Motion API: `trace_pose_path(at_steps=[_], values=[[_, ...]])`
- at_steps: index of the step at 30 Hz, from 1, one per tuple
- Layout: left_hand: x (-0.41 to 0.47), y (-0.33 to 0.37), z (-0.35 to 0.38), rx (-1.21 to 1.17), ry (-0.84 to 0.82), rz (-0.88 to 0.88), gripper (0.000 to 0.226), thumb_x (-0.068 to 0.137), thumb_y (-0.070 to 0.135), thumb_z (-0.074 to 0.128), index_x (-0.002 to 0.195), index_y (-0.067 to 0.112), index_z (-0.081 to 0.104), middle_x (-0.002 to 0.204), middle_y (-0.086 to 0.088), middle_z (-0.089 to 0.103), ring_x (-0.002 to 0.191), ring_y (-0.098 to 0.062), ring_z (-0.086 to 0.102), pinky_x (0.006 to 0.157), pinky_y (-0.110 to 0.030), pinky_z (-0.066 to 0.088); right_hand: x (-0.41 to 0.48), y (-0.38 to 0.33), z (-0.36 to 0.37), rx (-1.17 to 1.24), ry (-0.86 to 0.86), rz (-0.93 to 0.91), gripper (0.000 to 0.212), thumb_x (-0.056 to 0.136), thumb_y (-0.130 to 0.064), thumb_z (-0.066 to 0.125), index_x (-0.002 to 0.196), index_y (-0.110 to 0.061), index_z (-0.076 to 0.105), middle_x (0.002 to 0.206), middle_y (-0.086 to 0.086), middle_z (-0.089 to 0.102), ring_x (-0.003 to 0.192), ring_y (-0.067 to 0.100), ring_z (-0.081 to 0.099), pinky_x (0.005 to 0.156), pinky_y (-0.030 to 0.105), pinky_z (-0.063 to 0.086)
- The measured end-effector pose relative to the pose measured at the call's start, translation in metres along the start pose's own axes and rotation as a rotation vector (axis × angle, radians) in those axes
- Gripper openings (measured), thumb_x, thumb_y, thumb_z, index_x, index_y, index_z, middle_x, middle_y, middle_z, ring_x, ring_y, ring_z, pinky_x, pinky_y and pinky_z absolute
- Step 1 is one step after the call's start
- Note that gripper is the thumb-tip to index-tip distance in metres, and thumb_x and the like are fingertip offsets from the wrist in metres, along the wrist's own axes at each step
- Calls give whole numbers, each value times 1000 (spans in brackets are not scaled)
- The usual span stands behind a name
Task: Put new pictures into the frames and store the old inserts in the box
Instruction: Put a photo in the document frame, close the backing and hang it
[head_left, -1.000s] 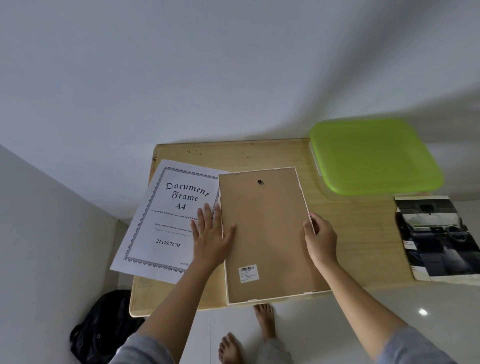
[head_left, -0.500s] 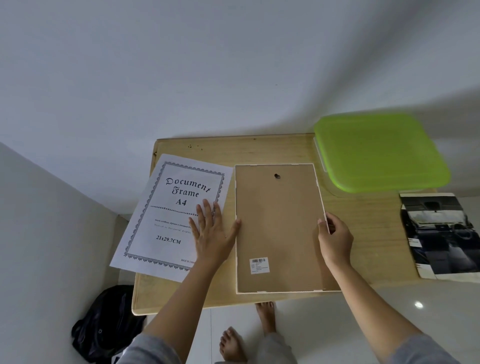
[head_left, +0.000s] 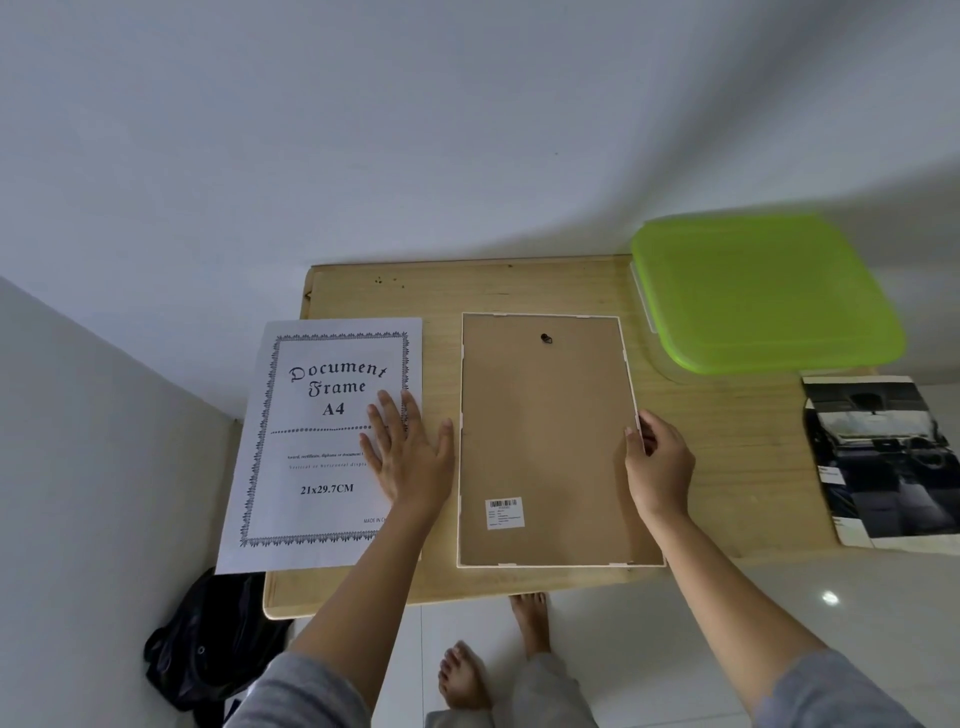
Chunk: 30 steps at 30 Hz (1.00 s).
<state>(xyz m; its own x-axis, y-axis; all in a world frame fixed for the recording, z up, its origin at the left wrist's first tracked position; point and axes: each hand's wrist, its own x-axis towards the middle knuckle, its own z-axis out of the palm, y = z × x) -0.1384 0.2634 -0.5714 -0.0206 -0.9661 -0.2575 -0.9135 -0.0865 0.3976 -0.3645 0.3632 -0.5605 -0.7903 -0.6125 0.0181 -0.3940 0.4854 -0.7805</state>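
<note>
Brown-backed frame face down; left hand spread flat on insert; right hand pinches frame edge

table: pale wood, matt, fine grain showing, a few dark specks at its far left. frame lies back up: brown fibreboard backing, matt and smooth, a thin white rim that looks like plastic, a white paper sticker near its near left corner; insert to its left is white matt paper with black print. lid at far right: lime-green plastic, smooth with a soft sheen, on a clear plastic box; picture at right is a glossy print, floor tiles are glossy, bag is black cloth.
</note>
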Motion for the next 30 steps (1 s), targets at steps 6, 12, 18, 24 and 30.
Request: trace_pose_path(at_steps=[6,12,18,24,30], values=[[1,-3,-4,29,-3,18,69,94,54,27,148,24,-2,156,0,-15,143,-16,-16,113,-41,-10,3,-1,3,-31,-17,-40,29,87,0,55,115,0,61,101,19,63,92,29,60,79,16,36],[4,-2,-10,56,-20,32,67,93,55,29,148,28,1,157,2,-13,143,-15,-13,114,-40,-4,11,0,2,-44,-32,-56,29,87,5,51,114,0,62,100,20,63,92,30,59,76,13,32],[6,-3,-10,58,-21,36,67,93,55,30,148,29,3,157,2,-11,143,-16,-12,113,-40,-1,12,2,2,-35,-27,-74,30,87,6,51,113,0,63,101,19,64,92,29,59,76,11,31],[2,-4,-9,44,-10,49,63,94,52,30,149,29,8,157,3,-7,144,-15,-10,113,-39,-1,12,1,0,-8,-45,-80,30,87,7,49,113,0,63,99,18,64,90,23,56,75,10,30],[-1,-2,-8,31,8,45,62,95,51,32,148,29,10,158,3,-5,144,-15,-8,113,-39,0,14,6,-2,-1,-67,-97,31,87,7,50,113,0,63,101,18,64,89,17,53,76,10,31]])
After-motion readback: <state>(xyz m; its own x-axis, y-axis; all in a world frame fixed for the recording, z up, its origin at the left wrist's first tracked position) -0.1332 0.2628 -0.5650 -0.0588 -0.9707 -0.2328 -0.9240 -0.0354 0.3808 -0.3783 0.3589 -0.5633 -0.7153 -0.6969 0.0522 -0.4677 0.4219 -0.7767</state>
